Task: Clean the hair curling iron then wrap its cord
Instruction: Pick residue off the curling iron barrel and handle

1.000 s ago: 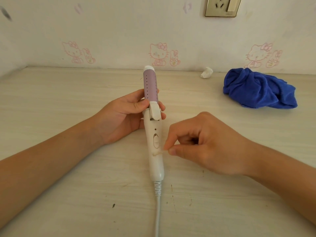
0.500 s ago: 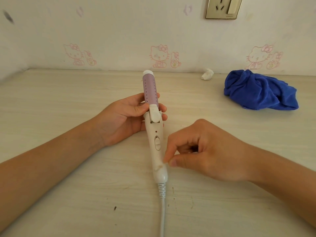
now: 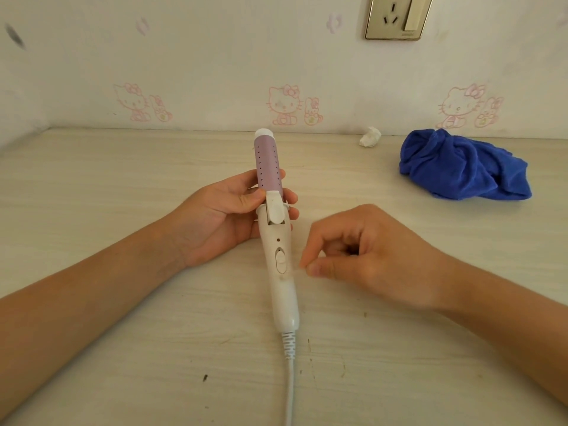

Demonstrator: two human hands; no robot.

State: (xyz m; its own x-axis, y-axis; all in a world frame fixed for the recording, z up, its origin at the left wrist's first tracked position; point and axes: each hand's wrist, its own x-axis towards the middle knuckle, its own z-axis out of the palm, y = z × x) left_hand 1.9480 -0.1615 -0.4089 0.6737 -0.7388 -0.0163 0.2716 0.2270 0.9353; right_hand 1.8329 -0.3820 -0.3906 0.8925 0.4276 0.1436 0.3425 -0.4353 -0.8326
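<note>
The curling iron (image 3: 281,290) has a white handle and a lilac barrel that points away from me, lifted over the table. My left hand (image 3: 215,222) grips it where the barrel meets the clamp lever, thumb on the near side. My right hand (image 3: 362,256) is just right of the handle beside the switch, fingers curled. Its thumb and forefinger pinch together on a pale, blurred wisp of fluff at the handle's side. The white cord (image 3: 289,382) runs from the handle's end toward me and out of the bottom edge.
A crumpled blue cloth (image 3: 461,167) lies at the back right of the pale wooden table (image 3: 92,179). A small white wad (image 3: 370,137) sits against the wall. A wall socket (image 3: 396,16) is above it. Small dark specks dot the near tabletop.
My right hand slid down the handle toward its end, then came back up beside the switch, pinching all the while. My left hand kept its grip.
</note>
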